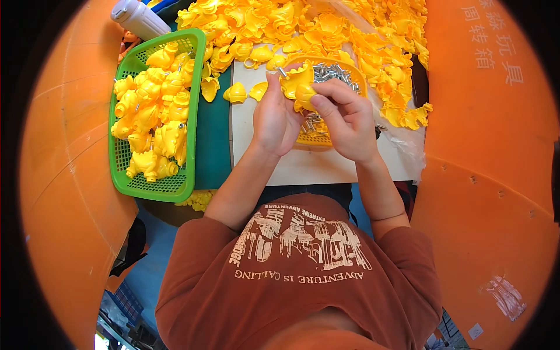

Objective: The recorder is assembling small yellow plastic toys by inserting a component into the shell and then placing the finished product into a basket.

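Both hands are raised over the near part of the white board, around one yellow plastic toy shell (pixel 298 81) with a scalloped edge. My left hand (pixel 274 122) supports it from the left, closed on it. From the right, my right hand (pixel 350 119) pinches the shell between thumb and fingers. A small metal pin (pixel 282 72) sticks out at the shell's upper left; whether it is seated in the plastic I cannot tell. Beneath and behind the hands stands a yellow basket (pixel 361 81) of loose metal pins (pixel 335 73), partly hidden by them.
A green basket (pixel 197 105) of yellow toy bodies (pixel 153 90) stands at the left. Loose yellow shells (pixel 256 23) are heaped along the back and right. A white bottle (pixel 140 20) lies at the back left. Orange walls (pixel 484 134) close off both sides.
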A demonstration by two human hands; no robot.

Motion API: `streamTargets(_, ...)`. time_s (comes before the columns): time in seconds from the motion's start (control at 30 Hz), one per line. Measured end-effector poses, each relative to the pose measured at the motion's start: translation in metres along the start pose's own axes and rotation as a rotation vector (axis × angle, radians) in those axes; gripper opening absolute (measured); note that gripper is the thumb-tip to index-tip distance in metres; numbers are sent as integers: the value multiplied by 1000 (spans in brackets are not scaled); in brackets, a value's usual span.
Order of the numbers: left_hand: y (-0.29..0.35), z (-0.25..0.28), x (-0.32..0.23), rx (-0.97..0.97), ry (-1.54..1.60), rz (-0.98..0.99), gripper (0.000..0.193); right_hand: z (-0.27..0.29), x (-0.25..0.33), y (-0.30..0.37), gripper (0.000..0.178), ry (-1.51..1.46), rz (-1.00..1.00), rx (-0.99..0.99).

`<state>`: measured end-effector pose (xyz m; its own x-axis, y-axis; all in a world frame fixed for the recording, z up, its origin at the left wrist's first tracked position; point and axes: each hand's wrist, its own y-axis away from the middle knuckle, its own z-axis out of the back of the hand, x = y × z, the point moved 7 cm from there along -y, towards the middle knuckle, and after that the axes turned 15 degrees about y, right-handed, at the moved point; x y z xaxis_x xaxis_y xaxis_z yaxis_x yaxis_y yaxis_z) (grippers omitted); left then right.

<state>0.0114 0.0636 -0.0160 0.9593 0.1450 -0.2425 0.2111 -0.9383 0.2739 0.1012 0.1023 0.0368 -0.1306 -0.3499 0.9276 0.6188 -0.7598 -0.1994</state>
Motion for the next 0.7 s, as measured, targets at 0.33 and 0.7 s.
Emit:
streamTargets(0.33,8,-12,-2,55,19,-12,42,-7,3,-4,15,176,-122,10)
streamTargets(0.7,8,-12,0,124,91,54,45,-4,14,-9,16,256,6,-89)
